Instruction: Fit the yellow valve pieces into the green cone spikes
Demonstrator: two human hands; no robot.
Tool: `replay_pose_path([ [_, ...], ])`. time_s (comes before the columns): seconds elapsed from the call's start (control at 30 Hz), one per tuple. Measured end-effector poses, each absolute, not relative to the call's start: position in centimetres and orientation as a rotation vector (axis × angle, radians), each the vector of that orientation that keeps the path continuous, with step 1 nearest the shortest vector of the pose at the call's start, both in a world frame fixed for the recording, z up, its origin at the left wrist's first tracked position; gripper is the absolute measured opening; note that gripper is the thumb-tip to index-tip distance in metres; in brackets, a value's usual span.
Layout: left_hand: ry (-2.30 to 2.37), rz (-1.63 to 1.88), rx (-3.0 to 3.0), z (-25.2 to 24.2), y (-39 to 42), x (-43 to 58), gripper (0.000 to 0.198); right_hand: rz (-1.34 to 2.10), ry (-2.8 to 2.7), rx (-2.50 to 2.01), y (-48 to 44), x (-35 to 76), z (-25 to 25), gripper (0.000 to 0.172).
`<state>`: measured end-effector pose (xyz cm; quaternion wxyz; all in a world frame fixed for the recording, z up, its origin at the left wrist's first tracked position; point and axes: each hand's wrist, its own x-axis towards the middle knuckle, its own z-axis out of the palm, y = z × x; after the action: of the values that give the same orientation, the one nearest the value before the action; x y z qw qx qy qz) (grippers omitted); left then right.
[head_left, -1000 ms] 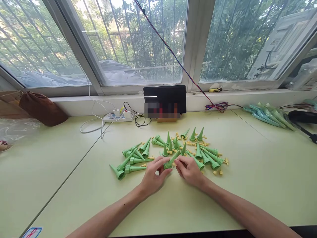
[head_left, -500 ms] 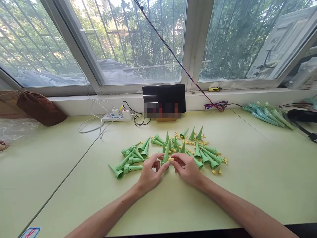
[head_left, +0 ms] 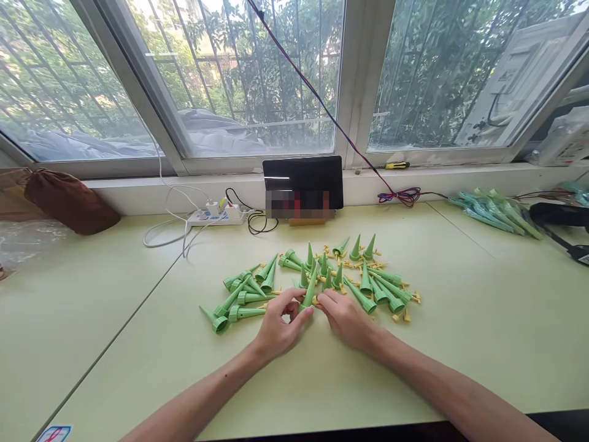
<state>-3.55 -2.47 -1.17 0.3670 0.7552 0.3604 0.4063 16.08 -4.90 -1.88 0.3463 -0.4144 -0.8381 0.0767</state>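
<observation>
Between thumb and fingers, my left hand (head_left: 281,322) grips a green cone (head_left: 310,287) that points up. My right hand (head_left: 346,316) is closed on a small yellow piece (head_left: 315,299) at the right side of that cone's lower part; the fingers hide most of the piece. Several green cones (head_left: 229,301) lie to the left of my hands. More green cones (head_left: 391,298) lie or stand to the right and behind. Small yellow pieces (head_left: 396,318) are scattered among and beside the cones on the right.
A dark tablet (head_left: 304,181) stands at the table's back edge (head_left: 368,212). Left of it are a power strip (head_left: 216,218) with cables and a brown bag (head_left: 71,202). Plastic-wrapped green pieces (head_left: 497,212) and a black strap (head_left: 559,230) lie at the right.
My right hand's fingers have closed further over the yellow piece and lie closer around it. My left hand still grips the cone. The view has shifted slightly.
</observation>
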Motion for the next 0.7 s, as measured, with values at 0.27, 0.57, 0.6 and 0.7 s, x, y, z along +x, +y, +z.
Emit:
replay_pose_path([
  [0.27,0.806,1.034,2.002,-0.2,-2.1,-3.7,0.027,0.619,-1.949,-1.005,-5.2,16.0,-1.7,0.021],
  [0.57,0.662,0.993,1.943,0.3,-1.8,-3.7,0.029,1.875,-1.295,-0.748,-5.0,16.4,-0.5,0.035],
  [0.6,0.654,0.991,1.939,0.3,-1.8,-3.7,0.029,1.970,-1.226,-0.724,-4.9,16.5,-0.4,0.037],
  [0.7,0.681,1.005,1.942,0.2,-1.8,-3.5,0.027,2.057,-1.119,-0.728,-4.8,16.5,-0.2,0.041],
])
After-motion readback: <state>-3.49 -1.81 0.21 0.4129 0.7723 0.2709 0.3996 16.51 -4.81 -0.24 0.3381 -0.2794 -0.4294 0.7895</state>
